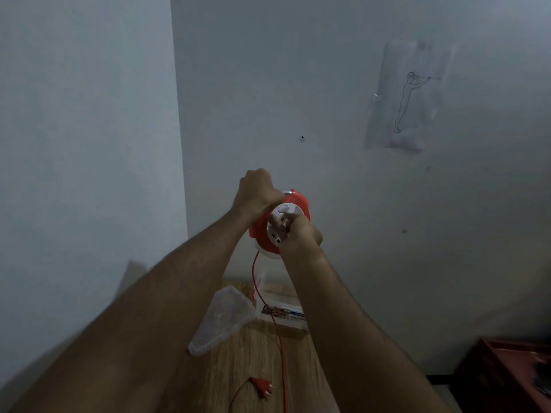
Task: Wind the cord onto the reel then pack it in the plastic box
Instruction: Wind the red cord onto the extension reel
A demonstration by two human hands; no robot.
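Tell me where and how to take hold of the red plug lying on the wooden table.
Grip the red plug by its flat red body, coming from above with thumb and finger across its sides. It lies flat on the wooden table, pins pointing to the lower right and the thin red cord leaving its upper left end, so the body is the clear, broad part; avoid the pins.

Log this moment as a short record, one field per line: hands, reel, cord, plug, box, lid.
left hand: grips the reel's top edge, holding it up in the air
right hand: grips the crank on the reel's white face
reel: orange, raised above the table
cord: red, hangs from the reel down to the wooden table
plug: red, lying on the table
plastic box: open, on the table
lid: off, left of the box
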